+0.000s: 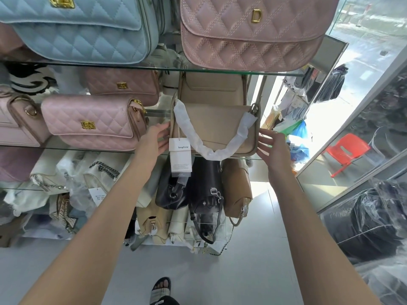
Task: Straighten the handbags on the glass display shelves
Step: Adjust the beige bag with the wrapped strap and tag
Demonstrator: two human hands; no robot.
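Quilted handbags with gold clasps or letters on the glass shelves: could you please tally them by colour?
Light blue quilted handbag: 1
Pink quilted handbags: 3
Total: 4

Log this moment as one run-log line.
stage: squaring beige handbag on glass shelf | left hand: open, at bag's left edge | right hand: open, at right edge | hang tag: dangling in front

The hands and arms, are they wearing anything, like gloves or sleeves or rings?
No. The left hand and right hand are bare, with no gloves, rings or watch showing. Both forearms are bare too; no sleeve reaches into view.
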